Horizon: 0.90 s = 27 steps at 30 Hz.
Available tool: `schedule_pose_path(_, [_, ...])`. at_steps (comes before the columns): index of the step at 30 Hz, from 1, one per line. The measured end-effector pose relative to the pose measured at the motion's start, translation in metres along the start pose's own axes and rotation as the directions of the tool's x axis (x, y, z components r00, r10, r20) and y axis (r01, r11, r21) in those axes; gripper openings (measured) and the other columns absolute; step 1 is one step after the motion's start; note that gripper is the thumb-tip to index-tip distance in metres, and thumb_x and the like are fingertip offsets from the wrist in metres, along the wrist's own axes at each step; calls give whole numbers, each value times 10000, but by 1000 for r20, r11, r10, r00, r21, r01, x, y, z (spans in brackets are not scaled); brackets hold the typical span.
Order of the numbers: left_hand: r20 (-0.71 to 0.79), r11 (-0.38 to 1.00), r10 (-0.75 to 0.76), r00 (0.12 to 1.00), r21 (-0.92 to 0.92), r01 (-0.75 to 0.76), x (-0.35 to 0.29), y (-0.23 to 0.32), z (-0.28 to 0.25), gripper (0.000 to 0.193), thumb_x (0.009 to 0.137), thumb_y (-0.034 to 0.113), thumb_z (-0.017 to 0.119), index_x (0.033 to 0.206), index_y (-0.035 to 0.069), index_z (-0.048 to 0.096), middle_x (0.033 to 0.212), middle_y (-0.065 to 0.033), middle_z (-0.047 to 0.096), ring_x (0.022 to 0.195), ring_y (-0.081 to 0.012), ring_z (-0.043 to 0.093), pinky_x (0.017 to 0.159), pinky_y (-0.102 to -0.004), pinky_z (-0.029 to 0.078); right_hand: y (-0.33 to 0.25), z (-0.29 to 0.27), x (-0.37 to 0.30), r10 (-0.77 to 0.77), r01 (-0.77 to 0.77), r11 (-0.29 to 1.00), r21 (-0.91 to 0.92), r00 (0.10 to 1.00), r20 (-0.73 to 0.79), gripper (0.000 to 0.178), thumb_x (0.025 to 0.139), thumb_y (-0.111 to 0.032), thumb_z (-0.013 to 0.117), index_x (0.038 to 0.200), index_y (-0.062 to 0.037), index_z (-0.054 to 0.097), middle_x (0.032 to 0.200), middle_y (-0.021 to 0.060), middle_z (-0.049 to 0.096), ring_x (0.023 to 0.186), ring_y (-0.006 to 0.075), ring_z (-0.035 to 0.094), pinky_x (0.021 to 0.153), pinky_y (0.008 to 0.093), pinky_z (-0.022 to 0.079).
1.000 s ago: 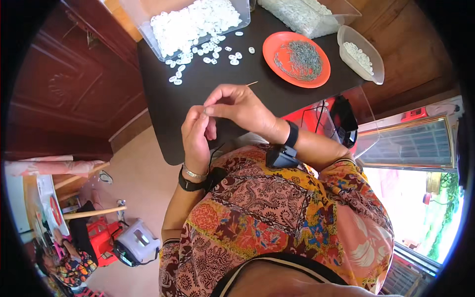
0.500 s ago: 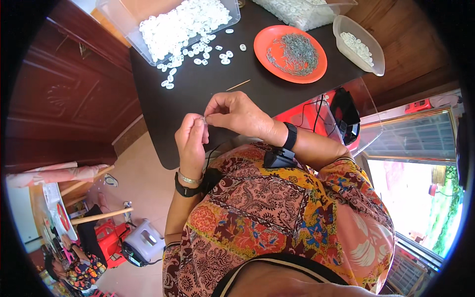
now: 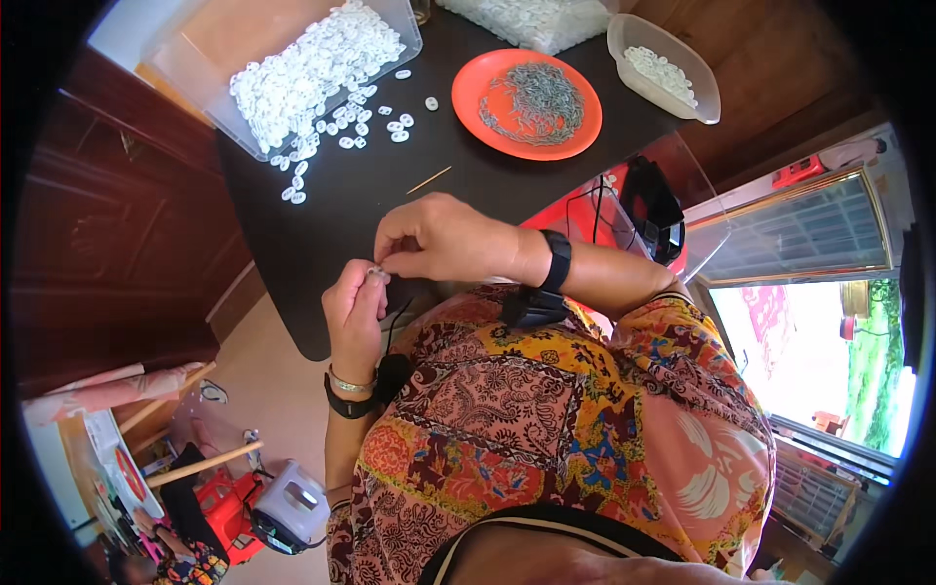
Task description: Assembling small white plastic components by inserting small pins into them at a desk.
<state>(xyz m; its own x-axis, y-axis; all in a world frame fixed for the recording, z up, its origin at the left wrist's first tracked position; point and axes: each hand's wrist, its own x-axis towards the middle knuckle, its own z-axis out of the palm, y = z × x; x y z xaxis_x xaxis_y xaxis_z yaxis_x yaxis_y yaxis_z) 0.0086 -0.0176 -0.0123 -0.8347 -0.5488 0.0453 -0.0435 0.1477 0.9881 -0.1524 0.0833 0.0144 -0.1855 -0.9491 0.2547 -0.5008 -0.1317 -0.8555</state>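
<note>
Above the near left part of the dark table, my two hands meet at the fingertips. My left hand [image 3: 353,317] pinches a small white oval piece [image 3: 378,274] between thumb and finger. My right hand [image 3: 450,239] has its thumb and forefinger closed against that piece; whatever they grip is too small to make out. Beyond the hands lies a thin wooden stick [image 3: 429,179]. An orange-red plate [image 3: 468,93] holds a heap of small grey metal pins [image 3: 546,102]. White oval pieces with two holes [image 3: 312,78] fill a clear bin [image 3: 185,73] and spill onto the table.
At the back right stand a translucent tub [image 3: 709,93] of white pieces and a clear bag [image 3: 546,24] of more. A clear box [image 3: 702,195] with a black device and cables sits by the table's right edge. Another person [image 3: 200,561] is at lower left.
The view has shifted, so the table items appear further left. My hands stay together at the fingertips, and the small white piece shows more plainly in my left fingers.
</note>
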Motion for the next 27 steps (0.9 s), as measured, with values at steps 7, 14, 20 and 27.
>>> schedule_pose_path(7, [-75, 988, -14, 997, -154, 2, -1, -5, -3, 165, 883, 95, 456, 752, 18, 519, 590, 25, 424, 500, -40, 356, 454, -199, 259, 53, -118, 17, -255, 29, 617, -787, 953, -165, 131, 798, -177, 607, 841, -65, 661, 850, 95, 638, 776, 298, 616, 703, 394, 493])
schedule_pose_path(14, [-103, 983, 23, 994, -180, -41, -2, -10, -2, 163, 854, 126, 454, 733, 27, 502, 578, 22, 405, 479, -49, 333, 440, -207, 238, 91, -184, 33, 134, -137, 407, -903, 987, -90, 172, 741, -166, 605, 865, -84, 691, 802, 136, 656, 776, 326, 621, 685, 421, 488])
schedule_pose_path(20, [-109, 987, 3, 994, -160, -21, -1, -11, -1, 171, 850, 151, 461, 727, 35, 490, 569, 24, 392, 469, -53, 312, 434, -211, 217, 106, -180, 36, 155, -20, 252, -968, 988, 20, 175, 692, -119, 594, 830, -96, 699, 762, 132, 654, 738, 325, 626, 641, 417, 492])
schedule_pose_path(27, [-120, 989, -6, 993, -148, -12, -2, -11, -1, 169, 851, 154, 465, 732, 38, 493, 574, 25, 389, 475, -51, 308, 437, -210, 216, 93, -171, 47, 206, 83, 170, -982, 971, 118, 116, 675, -143, 616, 692, -37, 658, 700, 148, 637, 675, 328, 631, 553, 436, 491])
